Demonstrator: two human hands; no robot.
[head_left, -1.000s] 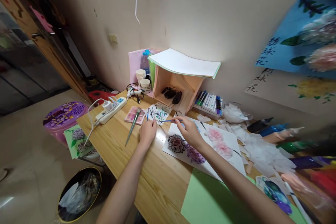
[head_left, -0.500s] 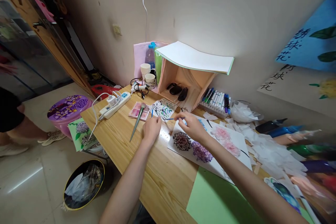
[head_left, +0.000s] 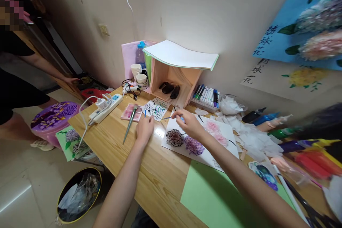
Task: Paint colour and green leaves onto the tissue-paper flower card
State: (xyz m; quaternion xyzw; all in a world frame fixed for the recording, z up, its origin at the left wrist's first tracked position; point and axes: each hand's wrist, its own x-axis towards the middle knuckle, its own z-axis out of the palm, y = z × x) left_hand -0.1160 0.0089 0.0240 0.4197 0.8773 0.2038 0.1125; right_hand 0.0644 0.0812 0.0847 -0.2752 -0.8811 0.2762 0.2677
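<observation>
Two bare hands work over a wooden surface (head_left: 157,171), on and beside a white sheet (head_left: 167,141) of painted flowers. The right hand (head_left: 187,123) is above the sheet, its thumb and fingertips pinching a slim blue stick (head_left: 170,117) that points to nine o'clock. On the sheet, a dark speckled flower (head_left: 175,138) lies at seven o'clock from that hand, a purple flower (head_left: 194,145) at five, and pink flowers (head_left: 216,133) at three to four. The left hand (head_left: 145,128) is curled closed on the surface, with a short blue piece (head_left: 145,113) just beyond it; whether it grips this piece cannot be told. At one o'clock from the left hand is a paint-spattered paper (head_left: 156,109); at ten, a green-handled brush (head_left: 129,124) lies over a pink palette (head_left: 137,115), with a white power strip (head_left: 105,108) farther out. From the right hand, a tray of markers (head_left: 205,98) is at one o'clock, a peach-lined box (head_left: 173,82) holding dark objects at eleven, crumpled white tissue (head_left: 249,135) at three, and a green sheet (head_left: 203,192) at five. Off the surface, to the left hand's nine o'clock, a person in black (head_left: 16,78) is behind a purple stool (head_left: 55,117); a bin (head_left: 80,199) is at seven to eight.
</observation>
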